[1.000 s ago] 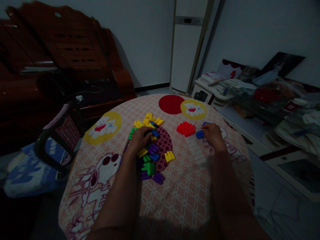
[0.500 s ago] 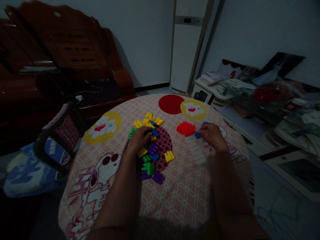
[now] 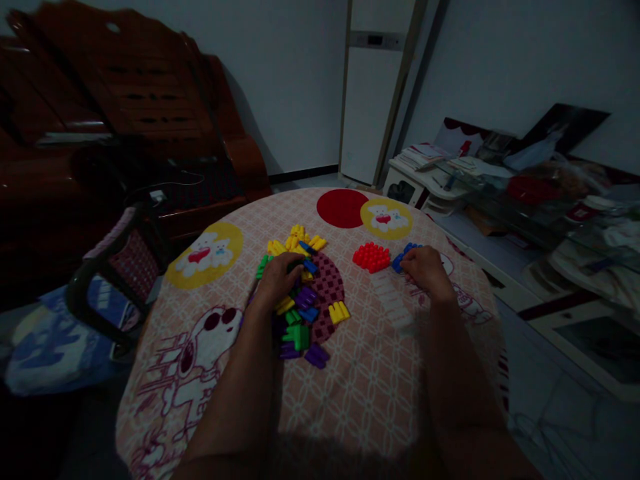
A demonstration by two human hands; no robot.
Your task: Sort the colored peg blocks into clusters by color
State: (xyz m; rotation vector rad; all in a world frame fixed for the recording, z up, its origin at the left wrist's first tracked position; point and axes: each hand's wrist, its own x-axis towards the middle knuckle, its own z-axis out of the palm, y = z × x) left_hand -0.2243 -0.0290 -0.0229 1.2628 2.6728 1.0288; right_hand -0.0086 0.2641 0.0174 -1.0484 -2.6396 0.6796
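A mixed pile of plastic building blocks in yellow, green, purple and blue lies left of the table's middle. My left hand (image 3: pixel 280 277) rests on this pile, thumb and forefinger a little apart, near a blue block (image 3: pixel 310 266). Yellow blocks (image 3: pixel 298 235) lie beyond it; purple blocks (image 3: pixel 306 298) and a green block (image 3: pixel 299 337) lie on the near side. To the right, my right hand (image 3: pixel 425 268) pinches at the near edge of a small group of blue blocks (image 3: pixel 399 262), partly hidden by the fingers. Just left of them sits a tight cluster of red blocks (image 3: pixel 371 257).
A patterned cloth covers the round table (image 3: pixel 360 400). One yellow block (image 3: pixel 339 312) lies apart, right of the pile. A chair (image 3: pixel 125 267) stands at the left, with a wooden sofa (image 3: pixel 150 100) behind. Along the right runs a cluttered cabinet (image 3: pixel 500 260).
My right fingers have shifted slightly at the blue blocks, and more of the blue shows beside them. My left hand stays in place on the pile.
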